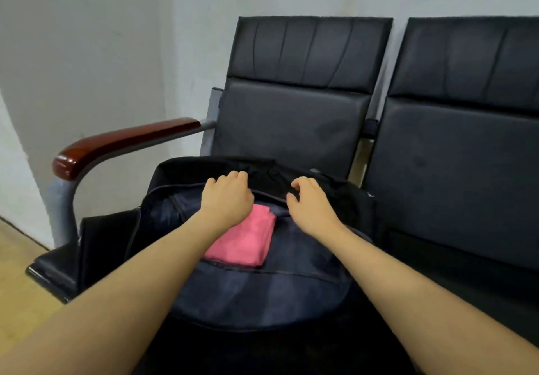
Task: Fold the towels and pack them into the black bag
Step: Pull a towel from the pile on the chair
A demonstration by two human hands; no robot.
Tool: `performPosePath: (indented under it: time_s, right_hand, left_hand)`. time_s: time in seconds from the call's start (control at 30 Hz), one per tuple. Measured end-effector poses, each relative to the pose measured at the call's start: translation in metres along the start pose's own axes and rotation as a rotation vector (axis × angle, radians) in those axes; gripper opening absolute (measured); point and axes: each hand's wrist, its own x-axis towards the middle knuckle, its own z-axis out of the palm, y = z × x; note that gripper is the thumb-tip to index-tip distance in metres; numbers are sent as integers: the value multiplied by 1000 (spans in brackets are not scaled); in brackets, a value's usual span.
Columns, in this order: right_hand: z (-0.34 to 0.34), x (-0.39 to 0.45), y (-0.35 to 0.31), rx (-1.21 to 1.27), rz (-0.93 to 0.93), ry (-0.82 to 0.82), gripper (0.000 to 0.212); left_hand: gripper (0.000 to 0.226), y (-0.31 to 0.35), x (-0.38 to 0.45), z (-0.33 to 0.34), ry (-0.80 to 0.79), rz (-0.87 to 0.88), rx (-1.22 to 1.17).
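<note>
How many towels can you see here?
1. A folded pink towel lies inside the open black bag on the chair seat, partly under the left hand. More may be hidden beneath it or deeper in the bag.

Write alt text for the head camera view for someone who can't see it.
Two bare hands, left hand and right hand, grip the far edge of an open black bag lying on a black chair. A folded pink towel lies inside the bag, partly under the left wrist.
</note>
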Motion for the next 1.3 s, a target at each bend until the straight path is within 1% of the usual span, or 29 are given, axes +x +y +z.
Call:
performPosePath:
  time_s: [0.1,0.27,0.47,0.63,0.77,0.87,0.93,1.0,1.07,1.17,1.27,1.3]
  right_hand:
    - [-50,-29,14,51,31,60,24]
    - [-133,-94,61,58,112,177,16]
    - [-224,-186,149,-6,299,309,14]
    - [-293,-262,221,-42,463,495,14]
    - [-343,-319,275,-71,547,651,17]
    - [-374,-355,310,-117,661,704,16]
    - [-392,-374,330,-167,703,753,18]
    - [-407,-390,348,-298,710,803,24]
    - [-421,-403,365,-457,742,815,29]
    - [-437,-421,389,-658,843,775,34]
    - [-443,-435,411,-752,1000,731,41]
    - [-445,-440,417,-769,1061,685,41]
  left_hand:
    - [27,47,-16,-30,11,-53,-232]
    - [24,142,-44,-56,-33,-10,-461]
    - [23,278,-82,-69,-142,186,-585]
    - [21,400,-117,-69,-280,381,-778]
    - [22,497,-145,-64,-399,460,-929]
    - [26,561,-166,-58,-494,510,-1012]
    - [27,599,-179,-54,-532,560,-1042]
    - [24,634,-191,-51,-544,616,-1073]
    - [22,666,-201,-49,-556,668,-1088]
    - [26,706,-213,-48,-558,747,-1075]
    - [30,740,-221,-48,-501,864,-1000]
    - [32,750,-224,-48,-480,901,-964]
